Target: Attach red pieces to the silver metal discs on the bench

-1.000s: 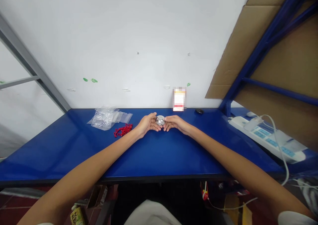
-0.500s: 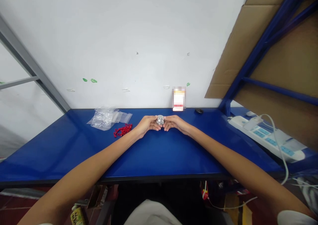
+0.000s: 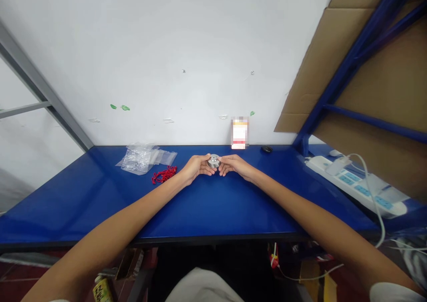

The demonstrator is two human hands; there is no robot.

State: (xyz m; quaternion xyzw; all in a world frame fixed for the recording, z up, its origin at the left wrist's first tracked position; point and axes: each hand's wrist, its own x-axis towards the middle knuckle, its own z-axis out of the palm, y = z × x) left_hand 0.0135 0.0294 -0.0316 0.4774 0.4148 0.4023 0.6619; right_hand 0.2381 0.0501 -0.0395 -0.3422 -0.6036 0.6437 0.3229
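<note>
The left hand (image 3: 199, 166) pinches one side of a round, shiny metal thing (image 3: 214, 161), and the right hand (image 3: 235, 165) pinches the other, so it sits between them. This step looks like handling it with both hands; the next move seems to call for a steady pinch, as it may be slippery. Left of the left hand lies red cord (image 3: 164, 175), then clear bags (image 3: 138, 160). Beyond the right hand is something black (image 3: 266, 149).
</note>
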